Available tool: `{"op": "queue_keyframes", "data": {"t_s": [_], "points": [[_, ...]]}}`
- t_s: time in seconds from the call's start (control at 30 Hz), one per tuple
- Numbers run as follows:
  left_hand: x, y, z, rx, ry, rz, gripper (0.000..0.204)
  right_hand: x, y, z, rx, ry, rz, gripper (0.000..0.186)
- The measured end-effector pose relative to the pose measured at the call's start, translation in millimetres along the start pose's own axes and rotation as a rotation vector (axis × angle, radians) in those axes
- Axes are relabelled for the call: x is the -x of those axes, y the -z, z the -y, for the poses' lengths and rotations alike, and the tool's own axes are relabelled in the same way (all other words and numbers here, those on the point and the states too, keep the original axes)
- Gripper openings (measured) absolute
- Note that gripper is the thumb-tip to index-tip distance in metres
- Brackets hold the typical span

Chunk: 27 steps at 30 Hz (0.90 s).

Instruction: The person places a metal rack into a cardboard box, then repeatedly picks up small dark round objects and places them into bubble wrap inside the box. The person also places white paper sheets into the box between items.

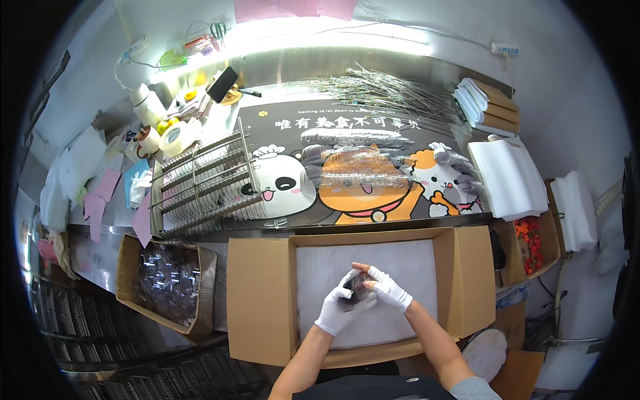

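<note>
Both my hands are in white gloves with some fingertips bare, held over an open cardboard box lined with a white sheet. My left hand is closed around a dark, see-through, rounded piece like a tinted lens. The fingers of my right hand grip the same piece from its right side. Part of it is hidden by the gloves, so I cannot tell whether it is one piece or a small stack.
Left of the box stands a carton of dark glossy pieces. Behind lie a wire rack, rows of clear discs on a cartoon mat, and thin metal rods. White foam sheets and a carton with red pieces stand right.
</note>
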<state>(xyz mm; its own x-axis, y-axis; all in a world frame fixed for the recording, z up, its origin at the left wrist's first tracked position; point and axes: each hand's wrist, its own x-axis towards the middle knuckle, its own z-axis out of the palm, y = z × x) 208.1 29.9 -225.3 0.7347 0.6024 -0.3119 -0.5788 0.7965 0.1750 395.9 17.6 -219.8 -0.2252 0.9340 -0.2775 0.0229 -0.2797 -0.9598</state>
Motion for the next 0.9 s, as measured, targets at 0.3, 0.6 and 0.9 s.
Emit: {"op": "queue_keyframes", "data": {"t_s": [0.3, 0.6, 0.9], "points": [[10, -12, 0, 0.224, -0.025, -0.077, 0.053, 6, -29, 38, 0.787, 0.351, -0.153, 0.064], [40, -12, -17, 0.001, -0.242, 0.092, 0.054, 41, -34, 47, 0.716, -0.213, 0.006, 0.051], [82, -11, -29, -0.431, -0.131, -0.036, 0.057, 57, -83, 61, 0.593, 0.225, -0.205, 0.059]]}}
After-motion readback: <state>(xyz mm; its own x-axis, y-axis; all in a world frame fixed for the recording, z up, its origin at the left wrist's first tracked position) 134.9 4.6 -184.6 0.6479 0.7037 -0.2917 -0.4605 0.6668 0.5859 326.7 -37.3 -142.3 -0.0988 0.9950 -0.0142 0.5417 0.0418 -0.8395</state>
